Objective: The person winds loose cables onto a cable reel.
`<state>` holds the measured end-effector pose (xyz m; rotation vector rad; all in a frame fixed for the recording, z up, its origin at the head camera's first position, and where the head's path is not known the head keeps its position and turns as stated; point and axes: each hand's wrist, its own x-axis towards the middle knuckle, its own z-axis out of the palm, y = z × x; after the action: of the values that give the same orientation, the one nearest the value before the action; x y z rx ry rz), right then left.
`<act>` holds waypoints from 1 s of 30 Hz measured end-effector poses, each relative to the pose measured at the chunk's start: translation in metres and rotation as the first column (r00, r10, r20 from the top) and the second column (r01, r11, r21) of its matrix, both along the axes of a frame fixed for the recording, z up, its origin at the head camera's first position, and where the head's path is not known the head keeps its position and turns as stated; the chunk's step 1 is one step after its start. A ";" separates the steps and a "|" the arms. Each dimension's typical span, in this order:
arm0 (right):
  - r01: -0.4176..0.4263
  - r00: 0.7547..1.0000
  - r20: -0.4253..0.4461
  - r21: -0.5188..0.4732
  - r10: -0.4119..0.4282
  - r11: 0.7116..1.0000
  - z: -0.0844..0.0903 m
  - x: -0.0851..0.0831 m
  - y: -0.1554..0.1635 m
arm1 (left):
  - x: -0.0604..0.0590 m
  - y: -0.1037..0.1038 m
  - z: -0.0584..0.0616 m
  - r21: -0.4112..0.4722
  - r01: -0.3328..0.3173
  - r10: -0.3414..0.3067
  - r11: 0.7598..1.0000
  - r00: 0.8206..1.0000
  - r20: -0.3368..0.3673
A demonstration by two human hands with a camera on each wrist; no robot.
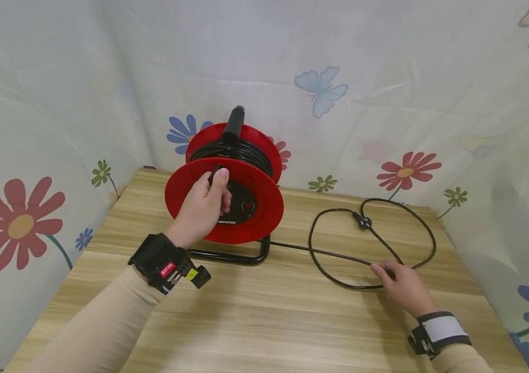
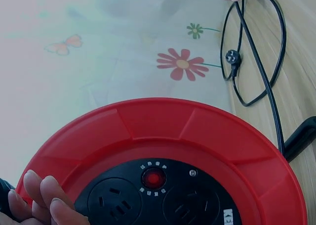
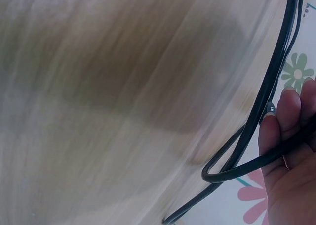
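Reel (image 1: 250,207), one, red, stands at the table's (image 1: 264,321) ten o'clock. Left hand (image 1: 201,210) grips its crank knob (image 1: 217,173). One black cord (image 1: 418,228) loops toward three o'clock, ending in one plug (image 1: 364,223); right hand (image 1: 401,285) pinches the cord.

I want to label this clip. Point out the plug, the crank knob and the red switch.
plug (image 1: 364,223), head view, its black body.
crank knob (image 1: 216,172), head view, tip above the thumb.
red switch (image 2: 153,178), left wrist view, its centre.
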<state>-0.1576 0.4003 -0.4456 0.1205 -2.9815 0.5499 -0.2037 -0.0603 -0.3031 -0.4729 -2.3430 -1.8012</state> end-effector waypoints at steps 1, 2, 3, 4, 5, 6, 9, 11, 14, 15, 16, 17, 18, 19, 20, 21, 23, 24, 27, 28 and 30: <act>0.001 1.000 -0.001 -0.002 -0.001 1.000 0.000 0.000 0.000 | 0.000 0.001 0.000 -0.001 0.002 -0.002 1.000 1.000 -0.004; 0.000 1.000 -0.002 -0.001 0.000 1.000 -0.001 0.000 -0.001 | 0.000 0.001 0.000 -0.003 0.003 -0.003 1.000 1.000 -0.009; -0.001 1.000 -0.003 -0.004 0.001 1.000 -0.001 0.000 -0.001 | 0.000 0.002 0.001 -0.002 0.007 -0.007 1.000 1.000 -0.012; -0.001 1.000 0.000 -0.005 0.001 1.000 -0.001 -0.001 -0.002 | 0.000 0.003 0.001 -0.002 0.010 -0.010 1.000 1.000 -0.016; -0.001 1.000 0.002 -0.008 0.001 1.000 -0.001 -0.001 -0.003 | 0.001 0.003 0.001 -0.001 0.013 -0.013 1.000 1.000 -0.017; 0.000 1.000 0.005 -0.011 0.001 1.000 0.000 -0.001 -0.003 | 0.001 0.004 0.001 -0.002 0.015 -0.015 1.000 1.000 -0.017; 0.003 1.000 0.011 -0.009 -0.003 1.000 0.000 -0.001 -0.005 | 0.000 0.005 0.000 0.001 0.020 -0.020 1.000 1.000 -0.017; 0.006 1.000 0.010 -0.005 -0.006 1.000 -0.001 -0.002 -0.005 | 0.000 0.006 -0.001 0.002 0.021 -0.021 1.000 1.000 -0.019; 0.010 1.000 0.009 0.001 -0.010 1.000 -0.001 -0.002 -0.007 | 0.000 0.007 -0.002 0.001 0.016 -0.016 1.000 1.000 -0.025; 0.012 1.000 0.010 0.001 -0.012 1.000 -0.001 -0.002 -0.007 | 0.001 0.007 -0.002 0.001 0.014 -0.014 1.000 1.000 -0.025; 0.013 1.000 0.009 0.000 -0.013 1.000 -0.002 -0.002 -0.008 | 0.001 0.008 -0.002 0.000 0.013 -0.013 1.000 1.000 -0.025; 0.013 1.000 0.007 0.001 -0.013 1.000 -0.002 -0.002 -0.008 | 0.002 0.008 -0.001 -0.001 0.010 -0.010 1.000 1.000 -0.024; 0.012 1.000 0.005 0.001 -0.012 1.000 -0.002 -0.002 -0.008 | 0.002 0.008 -0.001 -0.002 0.009 -0.009 1.000 1.000 -0.021; 0.013 1.000 0.006 0.002 -0.013 1.000 -0.002 -0.002 -0.009 | 0.002 0.008 -0.001 -0.001 0.011 -0.011 1.000 1.000 -0.018; 0.012 1.000 0.003 0.002 -0.012 1.000 -0.002 -0.002 -0.009 | 0.002 0.008 -0.001 -0.002 0.012 -0.012 1.000 1.000 -0.016; 0.011 1.000 0.000 0.002 -0.011 1.000 -0.002 -0.002 -0.009 | 0.002 0.009 -0.001 -0.001 0.013 -0.013 1.000 1.000 -0.015; 0.009 1.000 -0.001 0.004 -0.009 1.000 -0.002 -0.002 -0.010 | 0.002 0.010 -0.001 -0.002 0.015 -0.015 1.000 1.000 -0.009; 0.010 1.000 0.002 0.007 -0.010 1.000 -0.002 -0.002 -0.011 | 0.005 0.011 0.003 -0.001 0.016 -0.016 1.000 1.000 -0.005; 0.007 1.000 0.006 0.010 -0.007 1.000 -0.002 -0.003 -0.011 | 0.006 0.013 0.004 -0.007 0.014 -0.014 1.000 1.000 0.001; 0.005 1.000 0.005 0.010 -0.005 1.000 -0.002 -0.004 -0.011 | 0.006 0.014 0.004 -0.009 0.014 -0.014 1.000 1.000 0.004; 0.001 1.000 0.005 0.011 -0.001 1.000 -0.003 -0.004 -0.012 | 0.005 0.015 0.003 -0.012 0.014 -0.013 1.000 1.000 0.002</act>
<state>-0.1618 0.3887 -0.4482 0.1186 -2.9893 0.5347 -0.1984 -0.0453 -0.3000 -0.4897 -2.3587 -1.7958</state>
